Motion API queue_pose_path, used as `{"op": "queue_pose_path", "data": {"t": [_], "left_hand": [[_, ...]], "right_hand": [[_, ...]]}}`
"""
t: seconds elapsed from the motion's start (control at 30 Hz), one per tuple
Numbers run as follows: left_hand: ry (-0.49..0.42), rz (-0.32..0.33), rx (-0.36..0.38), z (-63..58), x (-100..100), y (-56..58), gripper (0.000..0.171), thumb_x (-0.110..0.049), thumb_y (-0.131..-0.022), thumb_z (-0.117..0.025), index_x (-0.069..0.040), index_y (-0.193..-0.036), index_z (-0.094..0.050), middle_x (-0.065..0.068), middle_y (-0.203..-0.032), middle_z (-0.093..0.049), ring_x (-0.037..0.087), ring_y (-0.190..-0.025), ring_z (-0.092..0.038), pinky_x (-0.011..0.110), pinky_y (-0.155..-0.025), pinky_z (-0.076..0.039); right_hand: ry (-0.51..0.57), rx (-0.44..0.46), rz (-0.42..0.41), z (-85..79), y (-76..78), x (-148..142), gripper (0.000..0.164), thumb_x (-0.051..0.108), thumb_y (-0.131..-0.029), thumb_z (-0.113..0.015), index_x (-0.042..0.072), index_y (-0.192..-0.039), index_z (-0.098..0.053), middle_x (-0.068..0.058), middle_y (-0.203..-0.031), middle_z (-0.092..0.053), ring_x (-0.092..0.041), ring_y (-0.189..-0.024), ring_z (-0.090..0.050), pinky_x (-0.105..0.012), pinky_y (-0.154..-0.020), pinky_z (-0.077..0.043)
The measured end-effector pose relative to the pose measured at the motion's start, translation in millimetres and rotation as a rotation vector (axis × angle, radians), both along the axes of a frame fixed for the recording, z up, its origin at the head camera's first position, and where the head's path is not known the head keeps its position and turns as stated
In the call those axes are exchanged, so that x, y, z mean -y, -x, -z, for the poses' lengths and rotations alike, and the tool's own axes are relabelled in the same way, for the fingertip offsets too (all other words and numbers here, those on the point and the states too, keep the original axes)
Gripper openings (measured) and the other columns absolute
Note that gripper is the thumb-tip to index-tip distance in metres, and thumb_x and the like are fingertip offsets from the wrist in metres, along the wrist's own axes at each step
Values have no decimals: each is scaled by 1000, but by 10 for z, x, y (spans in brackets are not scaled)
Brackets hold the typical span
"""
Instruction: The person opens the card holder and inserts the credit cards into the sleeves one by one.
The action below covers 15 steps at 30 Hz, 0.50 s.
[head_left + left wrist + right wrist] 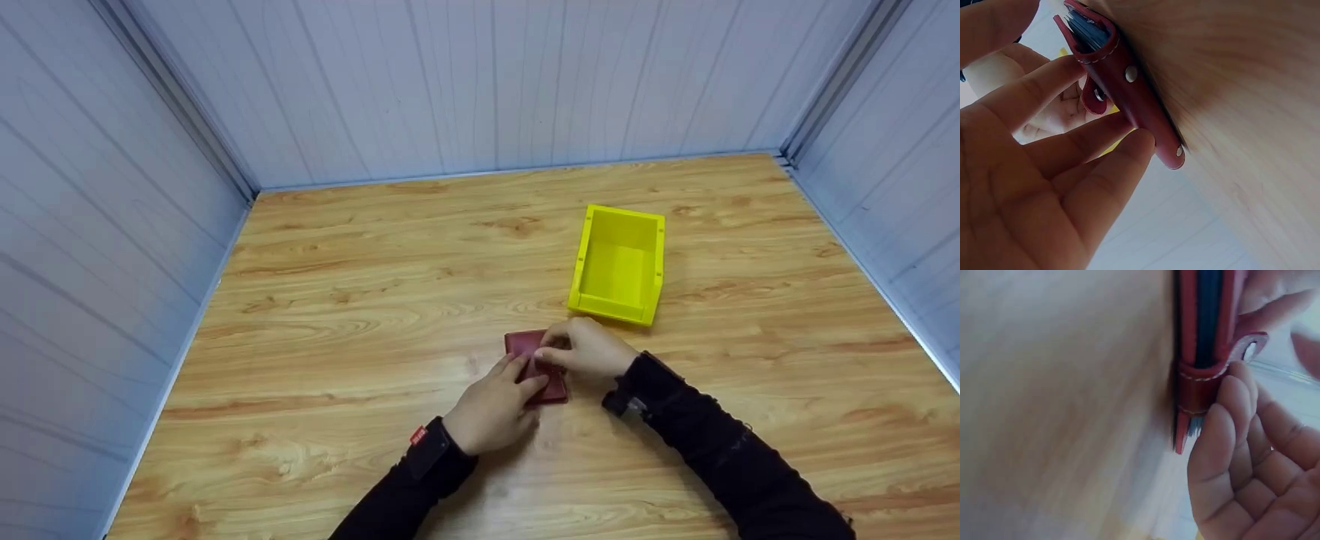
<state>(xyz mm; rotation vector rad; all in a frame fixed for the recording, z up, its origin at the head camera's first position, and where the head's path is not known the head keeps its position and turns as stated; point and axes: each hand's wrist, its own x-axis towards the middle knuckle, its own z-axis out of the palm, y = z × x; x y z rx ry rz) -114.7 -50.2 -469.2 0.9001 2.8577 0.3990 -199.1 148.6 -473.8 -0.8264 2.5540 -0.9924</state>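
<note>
A dark red leather card holder (pixel 523 342) with a snap strap lies flat on the wooden table. Dark-edged cards or sleeves (pixel 1088 34) show between its covers in the left wrist view. The short strap (pixel 1199 390) wraps its side, and the tab end (pixel 1094 100) with its metal snap stands up from the cover. My left hand (pixel 491 409) rests on the cover from the near left, fingers extended and spread. From the right, my right hand (pixel 592 349) holds the strap end with curled fingers and thumb; its fingertips are at the tab in the right wrist view.
A yellow open-front plastic bin (pixel 611 309) stands just beyond my right hand, toward the back right. Pale panel walls (pixel 450 90) enclose the wood-grain table (pixel 337 315) at the back and on both sides.
</note>
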Motion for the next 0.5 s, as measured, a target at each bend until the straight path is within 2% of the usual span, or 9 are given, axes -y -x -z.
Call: {"op": "queue_pose_path", "data": {"t": [0.17, 0.5], "left_hand": [[-8, -6, 7, 0, 3, 3, 47, -28, -92, -63, -20, -138, -58, 23, -148, -44, 41, -138, -42, 47, -109, -42], [-14, -8, 2, 4, 6, 1, 47, -25, -91, -63, -20, -138, -58, 23, -148, -44, 41, -137, -43, 47, -109, -43]], "right_hand": [[24, 22, 9, -5, 17, 3, 10, 16, -89, -69, 6, -87, -68, -4, -79, -70, -6, -69, -56, -21, -63, -46], [39, 112, 5, -14, 82, 22, 10, 13, -86, -73, 5, -82, -68, -1, -72, -65, -6, -65, -51, -19, -59, -42]]}}
